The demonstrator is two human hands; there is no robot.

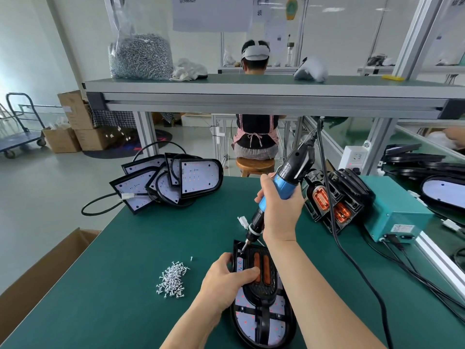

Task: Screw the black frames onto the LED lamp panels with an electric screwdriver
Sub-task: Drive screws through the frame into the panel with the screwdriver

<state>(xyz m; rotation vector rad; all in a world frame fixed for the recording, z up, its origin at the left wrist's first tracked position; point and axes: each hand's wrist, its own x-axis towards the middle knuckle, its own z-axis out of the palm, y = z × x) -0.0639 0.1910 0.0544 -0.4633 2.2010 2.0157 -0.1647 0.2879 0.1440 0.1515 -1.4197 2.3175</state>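
An LED lamp panel lies on the green table near the front edge, with a black frame carrying two orange strips laid on top. My left hand rests on the frame, fingers across it and thumb at its left edge. My right hand grips a blue and black electric screwdriver, held tilted. Its bit touches the frame's top left corner at a screw. A pile of loose silver screws lies left of the panel.
A heap of LED panels with cables sits at the table's far left. Black frames with orange parts and a teal power box stand to the right, its cords trailing. A cardboard box sits at the left. A person sits behind.
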